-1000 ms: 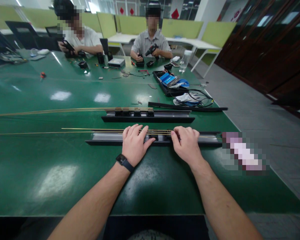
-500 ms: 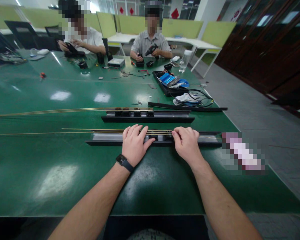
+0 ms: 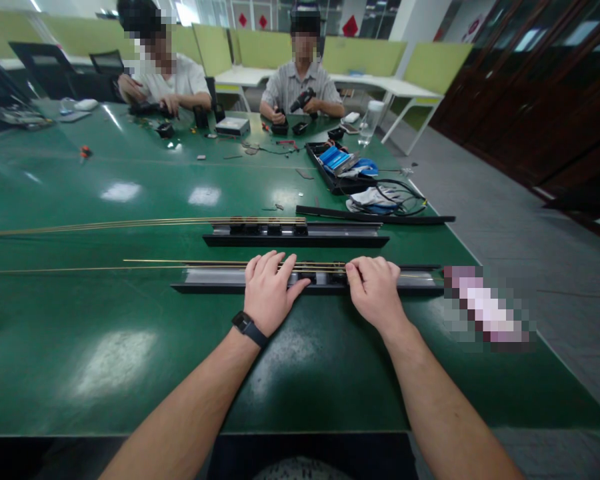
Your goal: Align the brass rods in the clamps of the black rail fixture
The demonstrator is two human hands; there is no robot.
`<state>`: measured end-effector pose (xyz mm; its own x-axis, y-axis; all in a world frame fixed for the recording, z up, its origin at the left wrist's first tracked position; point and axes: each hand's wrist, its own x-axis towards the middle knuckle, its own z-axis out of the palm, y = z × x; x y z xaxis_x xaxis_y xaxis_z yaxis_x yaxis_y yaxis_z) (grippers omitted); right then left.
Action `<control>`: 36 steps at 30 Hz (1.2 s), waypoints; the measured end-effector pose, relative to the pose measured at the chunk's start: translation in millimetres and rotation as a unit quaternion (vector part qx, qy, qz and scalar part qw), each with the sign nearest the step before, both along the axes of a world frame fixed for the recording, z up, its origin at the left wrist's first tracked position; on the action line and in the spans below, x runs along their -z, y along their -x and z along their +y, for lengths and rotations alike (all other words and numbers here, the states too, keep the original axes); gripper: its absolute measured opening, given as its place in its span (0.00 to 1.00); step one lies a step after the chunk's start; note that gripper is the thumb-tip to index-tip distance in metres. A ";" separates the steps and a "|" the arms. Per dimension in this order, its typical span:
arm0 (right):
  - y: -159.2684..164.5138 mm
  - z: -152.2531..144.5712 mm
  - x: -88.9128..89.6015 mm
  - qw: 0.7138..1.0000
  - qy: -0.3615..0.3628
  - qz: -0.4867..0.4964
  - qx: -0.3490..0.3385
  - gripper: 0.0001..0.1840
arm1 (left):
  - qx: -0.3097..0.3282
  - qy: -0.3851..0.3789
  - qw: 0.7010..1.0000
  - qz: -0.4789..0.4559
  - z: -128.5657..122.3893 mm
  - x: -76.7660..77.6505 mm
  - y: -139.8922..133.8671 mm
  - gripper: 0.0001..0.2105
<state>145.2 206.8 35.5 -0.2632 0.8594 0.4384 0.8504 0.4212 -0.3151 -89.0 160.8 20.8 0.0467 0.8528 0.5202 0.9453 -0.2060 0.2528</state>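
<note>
In front of me lies a black rail with a silvery channel, with small black blocks set inside it. Thin brass-coloured rods run along its far side and stick out well past its left end. My left hand rests across the rail and rods, fingers spread, thumb apart. Further right, my right hand pinches at the rods with thumb and bent fingers; its fingertips partly hide the held end. A second rail with similar blocks and rods lies just beyond, parallel.
Behind the rails lies a black strip, near a black tray of blue items and gloves with cables. Two people sit across the green table; one holds a power drill. A blurred pink item lies at right.
My hands keep almost the same place on the rail. Across the table, the left person's hands have lowered, with the dark item now down near the tabletop.
</note>
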 end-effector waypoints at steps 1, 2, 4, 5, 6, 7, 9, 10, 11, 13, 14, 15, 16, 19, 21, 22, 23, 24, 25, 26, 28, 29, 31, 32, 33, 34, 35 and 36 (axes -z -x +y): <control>0.7 -0.9 -0.8 1.000 -0.004 -0.002 0.002 0.15 | 0.000 0.001 1.000 -0.001 -0.1 -0.2 -0.1 0.23; 1.5 -1.8 -1.7 1.000 -0.009 -0.004 0.005 0.14 | 0.000 0.001 1.000 -0.002 -0.2 -0.3 -0.2 0.23; 3.2 -3.3 -3.2 1.000 -0.015 -0.009 0.006 0.13 | 0.000 0.002 1.000 -0.005 -0.3 -0.3 -0.3 0.23; 3.9 -3.8 -3.6 1.000 -0.017 -0.012 0.005 0.13 | -0.001 0.003 1.000 -0.006 -0.4 -0.3 -0.4 0.23; 4.4 -4.1 -3.9 1.000 -0.017 -0.014 0.005 0.13 | -0.001 0.003 1.000 -0.007 -0.5 -0.3 -0.4 0.23; 4.7 -4.1 -4.0 1.000 -0.016 -0.015 0.004 0.13 | -0.002 0.004 1.000 -0.008 -0.6 -0.2 -0.4 0.23; 4.7 -3.6 -3.6 1.000 -0.013 -0.016 0.000 0.14 | -0.002 0.004 1.000 -0.007 -0.7 -0.2 -0.5 0.23; 4.4 -3.2 -3.3 1.000 -0.012 -0.016 -0.001 0.14 | -0.001 0.004 1.000 -0.007 -0.7 -0.2 -0.6 0.23; 4.0 -2.7 -2.8 1.000 -0.011 -0.015 -0.003 0.15 | 0.000 0.005 1.000 -0.006 -0.7 -0.2 -0.7 0.23; 3.1 -1.7 -2.0 1.000 -0.008 -0.013 -0.004 0.15 | 0.000 0.005 1.000 -0.003 -0.7 -0.3 -0.8 0.23; 2.6 -1.2 -1.7 1.000 -0.006 -0.013 -0.004 0.15 | 0.000 0.005 1.000 -0.002 -0.8 -0.5 -0.8 0.23; 2.3 -0.8 -1.5 1.000 -0.004 -0.013 -0.004 0.15 | -0.001 0.004 1.000 -0.002 -0.8 -0.6 -0.8 0.23; 1.9 -0.5 -1.4 1.000 -0.003 -0.014 -0.004 0.16 | -0.001 0.005 1.000 -0.002 -0.9 -0.9 -0.8 0.23; 1.0 -0.2 -1.8 1.000 0.000 -0.016 -0.004 0.16 | -0.001 0.009 1.000 -0.001 -1.3 -2.2 -0.6 0.23; 0.2 -0.4 -2.3 1.000 0.002 -0.017 -0.004 0.16 | 0.000 0.011 1.000 -0.001 -1.5 -3.4 -0.6 0.23; -0.2 -0.6 -2.5 1.000 0.004 -0.018 -0.003 0.15 | 0.000 0.012 1.000 -0.001 -1.6 -4.0 -0.7 0.23; -0.6 -0.8 -2.7 1.000 0.005 -0.018 -0.002 0.15 | 0.000 0.012 1.000 0.000 -1.7 -4.5 -0.7 0.23; -1.0 -0.9 -2.8 1.000 0.006 -0.018 -0.001 0.15 | 0.000 0.013 1.000 0.000 -1.9 -5.0 -0.8 0.23; -1.4 -1.0 -2.9 1.000 0.007 -0.018 -0.001 0.15 | 0.000 0.013 1.000 0.001 -2.0 -5.3 -0.8 0.23; -1.6 -1.2 -3.1 1.000 0.007 -0.017 0.000 0.15 | 0.000 0.013 1.000 0.002 -2.0 -5.6 -0.9 0.23; -1.9 -1.4 -3.5 1.000 0.009 -0.016 0.000 0.14 | -0.001 0.014 1.000 0.004 -2.0 -5.7 -0.9 0.23; -1.9 -1.6 -3.8 1.000 0.011 -0.016 0.000 0.14 | -0.001 0.015 1.000 0.004 -1.9 -5.7 -0.9 0.23; -1.5 -2.0 -4.5 1.000 0.011 -0.016 0.000 0.14 | -0.002 0.017 1.000 0.003 -1.6 -5.5 -0.9 0.23; -1.3 -2.3 -4.8 1.000 0.009 -0.016 0.000 0.14 | -0.002 0.018 1.000 0.001 -1.5 -5.3 -0.9 0.23; -1.0 -2.6 -5.1 1.000 0.005 -0.016 0.001 0.14 | -0.003 0.018 1.000 0.000 -1.4 -5.0 -0.9 0.23; -0.7 -2.9 -5.2 1.000 0.000 -0.015 0.002 0.14 | -0.003 0.017 1.000 0.000 -1.3 -4.7 -1.0 0.23; -0.5 -3.2 -5.3 1.000 -0.005 -0.014 0.002 0.14 | -0.004 0.016 1.000 0.000 -1.4 -4.5 -1.1 0.22; -0.2 -3.5 -5.3 1.000 -0.009 -0.013 0.002 0.13 | -0.005 0.014 1.000 0.000 -1.5 -4.2 -1.3 0.22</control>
